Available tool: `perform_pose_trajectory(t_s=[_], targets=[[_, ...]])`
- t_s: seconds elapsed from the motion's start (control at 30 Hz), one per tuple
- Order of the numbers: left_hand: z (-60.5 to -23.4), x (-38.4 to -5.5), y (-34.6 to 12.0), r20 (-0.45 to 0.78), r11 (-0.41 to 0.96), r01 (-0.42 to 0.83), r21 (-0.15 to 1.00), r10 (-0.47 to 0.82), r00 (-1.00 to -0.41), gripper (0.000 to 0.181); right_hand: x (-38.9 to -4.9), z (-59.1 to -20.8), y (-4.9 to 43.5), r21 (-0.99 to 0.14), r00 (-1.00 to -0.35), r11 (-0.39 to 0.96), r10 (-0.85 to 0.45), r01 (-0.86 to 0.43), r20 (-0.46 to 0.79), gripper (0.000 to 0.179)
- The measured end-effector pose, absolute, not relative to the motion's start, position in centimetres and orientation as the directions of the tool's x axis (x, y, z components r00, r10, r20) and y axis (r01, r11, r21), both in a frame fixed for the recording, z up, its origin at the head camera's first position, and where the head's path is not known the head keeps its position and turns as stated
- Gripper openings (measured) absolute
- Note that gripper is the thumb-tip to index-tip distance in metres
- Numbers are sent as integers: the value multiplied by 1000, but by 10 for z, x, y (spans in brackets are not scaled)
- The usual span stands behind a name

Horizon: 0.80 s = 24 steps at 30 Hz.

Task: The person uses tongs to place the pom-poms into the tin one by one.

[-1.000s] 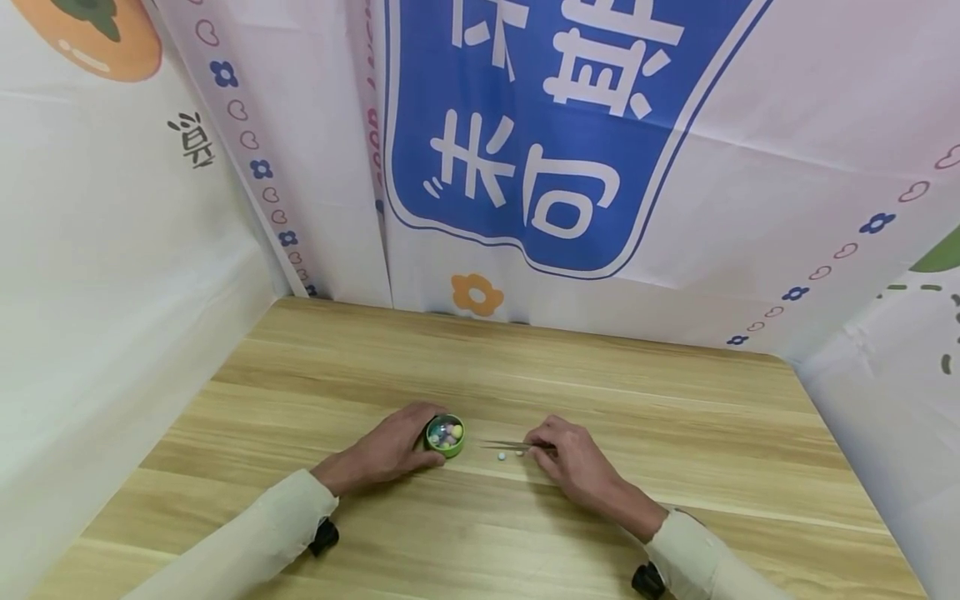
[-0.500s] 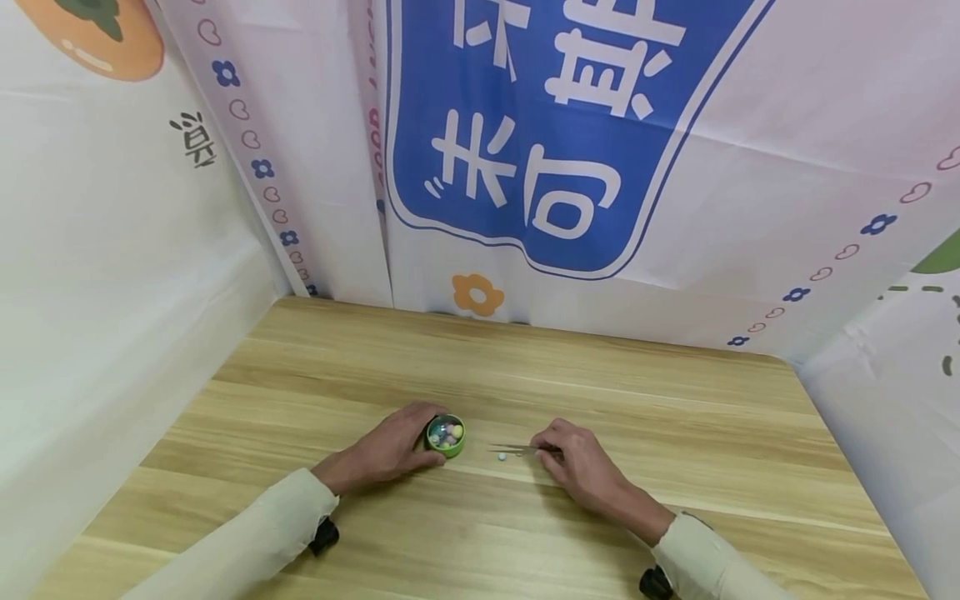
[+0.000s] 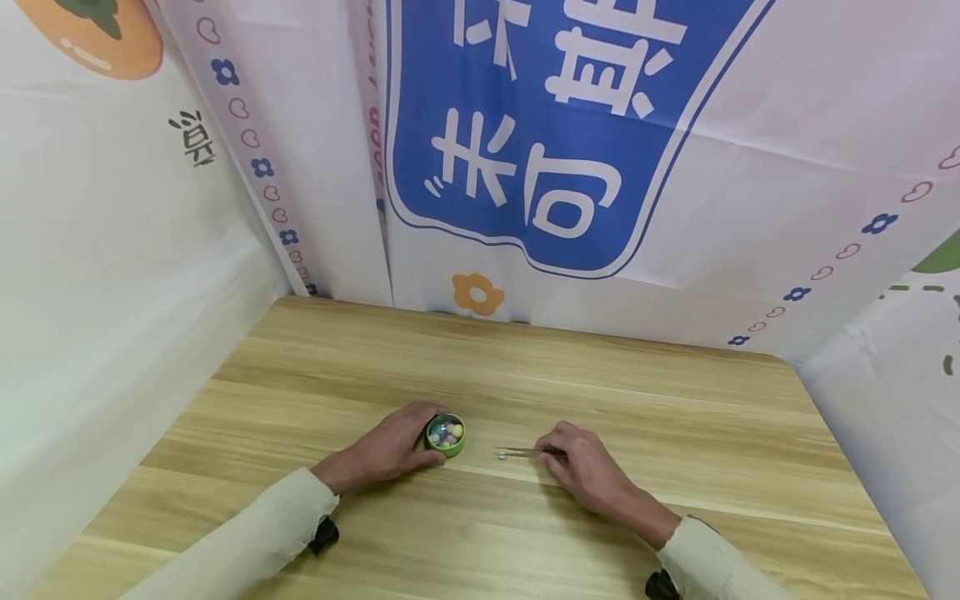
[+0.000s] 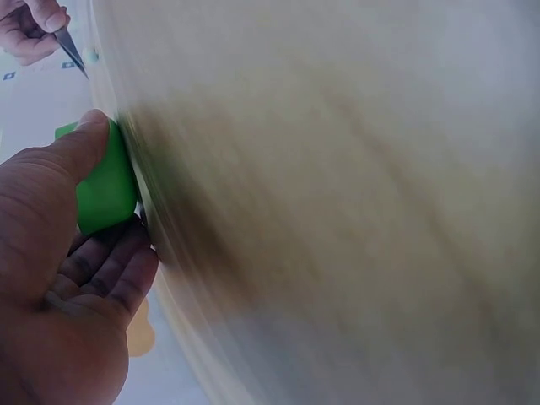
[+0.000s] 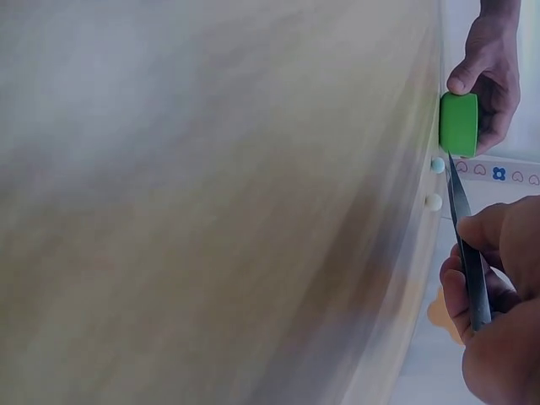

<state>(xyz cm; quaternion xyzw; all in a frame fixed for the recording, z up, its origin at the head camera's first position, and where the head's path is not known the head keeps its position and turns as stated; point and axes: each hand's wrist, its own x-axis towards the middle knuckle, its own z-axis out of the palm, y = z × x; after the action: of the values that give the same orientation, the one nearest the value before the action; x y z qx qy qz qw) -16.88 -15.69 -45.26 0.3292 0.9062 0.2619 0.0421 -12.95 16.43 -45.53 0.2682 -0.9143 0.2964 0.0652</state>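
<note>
My left hand [image 3: 393,446] holds a small round green tub [image 3: 446,436] on the table, thumb on the near side and fingers behind it. Pastel balls in yellow, lilac and other colours show inside it. My right hand [image 3: 581,462] pinches a pair of metal tweezers [image 5: 470,261], whose tips point left toward the tub. Just by the tips lies a pale blue bead [image 3: 502,457]. In the right wrist view a whitish bead [image 5: 434,202] rests beside the blue bead [image 5: 438,164]; from the head the tweezers seem to hide it. Whether the tips touch a bead I cannot tell.
A light wood-grain table [image 3: 465,533] lies under both hands. Printed white cloth walls [image 3: 322,167] close it in at the back and on both sides. Each wrist carries a black strapped device [image 3: 325,536].
My right hand has drawn slightly to the right, bringing the tweezer tips back from the tub to the blue bead. The left hand and tub have stayed put.
</note>
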Motion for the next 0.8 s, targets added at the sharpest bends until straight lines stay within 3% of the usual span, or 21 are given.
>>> perform_pose_trajectory(t_s=[0.8], targets=[[-451, -168, -157, 96, 645, 573, 506, 618, -780, 62, -126, -459, 172, -524, -859, 683, -445, -509, 254, 11]])
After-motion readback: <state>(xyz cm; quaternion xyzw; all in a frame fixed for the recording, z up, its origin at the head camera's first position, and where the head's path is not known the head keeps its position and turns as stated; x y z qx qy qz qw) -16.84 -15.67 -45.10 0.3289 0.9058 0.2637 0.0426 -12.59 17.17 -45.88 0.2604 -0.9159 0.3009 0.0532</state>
